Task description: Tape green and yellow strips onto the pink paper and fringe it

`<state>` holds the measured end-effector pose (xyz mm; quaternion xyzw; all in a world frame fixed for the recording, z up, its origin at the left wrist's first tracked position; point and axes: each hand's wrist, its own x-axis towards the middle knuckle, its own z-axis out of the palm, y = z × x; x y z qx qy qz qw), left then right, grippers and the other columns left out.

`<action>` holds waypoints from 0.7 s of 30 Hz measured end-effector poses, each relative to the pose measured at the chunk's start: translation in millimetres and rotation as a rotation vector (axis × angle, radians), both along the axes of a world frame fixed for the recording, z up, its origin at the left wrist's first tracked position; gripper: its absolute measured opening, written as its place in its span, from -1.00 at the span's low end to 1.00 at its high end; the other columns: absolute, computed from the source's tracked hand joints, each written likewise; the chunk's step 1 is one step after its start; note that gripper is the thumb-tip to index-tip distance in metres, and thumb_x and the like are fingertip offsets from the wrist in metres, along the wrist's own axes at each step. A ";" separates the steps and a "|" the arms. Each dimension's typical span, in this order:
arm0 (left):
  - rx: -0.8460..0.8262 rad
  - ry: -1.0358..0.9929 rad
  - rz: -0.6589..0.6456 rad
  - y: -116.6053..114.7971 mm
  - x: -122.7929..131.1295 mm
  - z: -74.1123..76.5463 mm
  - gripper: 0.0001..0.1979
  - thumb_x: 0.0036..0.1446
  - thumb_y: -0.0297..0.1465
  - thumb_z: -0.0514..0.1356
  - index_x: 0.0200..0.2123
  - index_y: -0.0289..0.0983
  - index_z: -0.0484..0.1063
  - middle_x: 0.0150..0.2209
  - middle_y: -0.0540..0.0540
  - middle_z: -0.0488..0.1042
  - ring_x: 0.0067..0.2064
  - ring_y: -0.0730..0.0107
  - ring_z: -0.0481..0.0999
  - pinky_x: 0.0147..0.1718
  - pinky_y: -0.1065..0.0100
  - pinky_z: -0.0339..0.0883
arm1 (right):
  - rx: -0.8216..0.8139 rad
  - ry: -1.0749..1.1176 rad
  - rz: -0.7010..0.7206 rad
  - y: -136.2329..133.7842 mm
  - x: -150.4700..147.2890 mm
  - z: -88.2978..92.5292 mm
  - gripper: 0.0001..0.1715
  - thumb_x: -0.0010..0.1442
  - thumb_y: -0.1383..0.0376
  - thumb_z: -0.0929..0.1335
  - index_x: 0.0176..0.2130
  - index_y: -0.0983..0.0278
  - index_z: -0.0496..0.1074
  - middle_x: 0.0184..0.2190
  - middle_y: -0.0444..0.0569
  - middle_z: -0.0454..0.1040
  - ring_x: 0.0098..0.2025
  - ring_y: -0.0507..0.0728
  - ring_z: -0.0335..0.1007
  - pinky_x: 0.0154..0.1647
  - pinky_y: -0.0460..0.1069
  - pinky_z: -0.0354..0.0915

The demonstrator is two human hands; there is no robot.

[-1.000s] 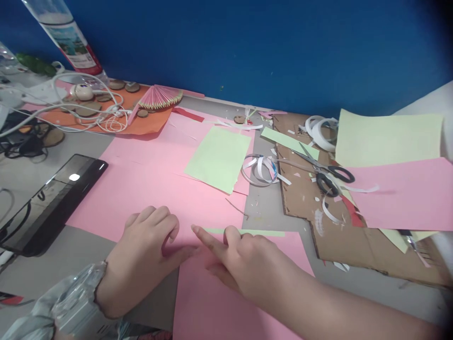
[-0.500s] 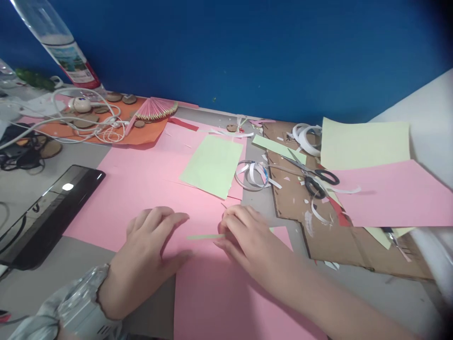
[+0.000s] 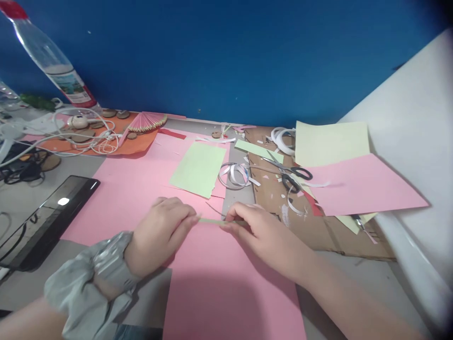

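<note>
Head view: left hand (image 3: 161, 233) and right hand (image 3: 261, 231) pinch a strip (image 3: 211, 221) before the green sheet (image 3: 200, 167); scissors (image 3: 286, 168) lie right of it.

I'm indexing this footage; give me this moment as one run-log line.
left hand: pinches thin green strip | right hand: pinches same strip, farther right | below: pink paper | nearby: scissors, cardboard

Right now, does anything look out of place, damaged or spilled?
The scissors lie open amid scattered scraps on the cardboard, which looks careless. The green sheet looks ragged at its near right corner. I see no spill.
</note>
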<state>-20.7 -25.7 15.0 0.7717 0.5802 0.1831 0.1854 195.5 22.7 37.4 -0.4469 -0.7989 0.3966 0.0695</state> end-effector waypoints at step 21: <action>-0.165 -0.240 0.054 28.4 11.5 -14.3 -0.65 0.29 -0.30 -0.12 -0.38 -0.24 0.40 -0.40 -0.03 0.47 -0.31 0.35 0.42 -0.25 0.32 0.26 | -0.109 0.026 -0.074 16.6 20.7 -10.7 -0.76 0.29 0.16 0.19 -0.38 0.14 0.30 -0.41 -0.28 0.40 -0.37 0.00 0.28 -0.46 -0.11 0.08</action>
